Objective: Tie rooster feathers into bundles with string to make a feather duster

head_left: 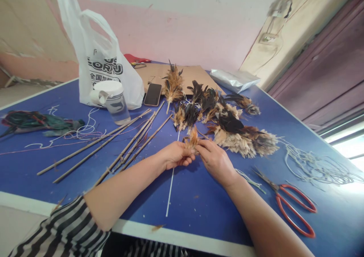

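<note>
Feathers point(193, 135) poke up between both hands point(179, 154) point(215, 160), which pinch them at the lower end.

Black and pale grey stripes band the person's left sleeve point(71, 226), with plain black cloth point(117, 245) and finer-striped fabric point(159, 248) alongside.

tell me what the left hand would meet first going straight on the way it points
Probably the right hand, close beside the feathers the left hand pinches; exact depth is unclear.
</note>
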Demonstrator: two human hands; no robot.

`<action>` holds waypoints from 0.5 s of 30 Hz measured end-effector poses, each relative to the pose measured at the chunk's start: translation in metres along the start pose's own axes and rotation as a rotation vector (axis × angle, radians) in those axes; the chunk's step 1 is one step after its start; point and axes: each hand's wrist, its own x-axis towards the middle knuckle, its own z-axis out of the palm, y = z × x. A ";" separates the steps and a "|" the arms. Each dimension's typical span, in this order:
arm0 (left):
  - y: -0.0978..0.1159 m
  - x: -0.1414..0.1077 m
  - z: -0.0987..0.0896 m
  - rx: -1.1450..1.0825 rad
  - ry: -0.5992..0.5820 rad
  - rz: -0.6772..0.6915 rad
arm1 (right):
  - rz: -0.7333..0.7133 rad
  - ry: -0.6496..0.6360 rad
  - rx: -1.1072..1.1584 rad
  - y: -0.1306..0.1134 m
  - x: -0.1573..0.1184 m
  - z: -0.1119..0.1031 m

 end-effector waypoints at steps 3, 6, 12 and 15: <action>0.001 0.002 -0.002 -0.054 0.053 0.044 | 0.172 0.148 0.165 0.003 0.000 -0.003; 0.004 0.004 -0.004 -0.104 0.104 0.070 | 0.369 0.316 0.317 0.008 -0.001 -0.011; 0.006 0.007 -0.006 -0.130 0.159 0.207 | 0.843 0.201 0.748 0.012 -0.004 -0.013; 0.002 0.007 -0.003 -0.071 0.143 0.251 | 0.955 0.002 1.021 0.000 -0.001 -0.004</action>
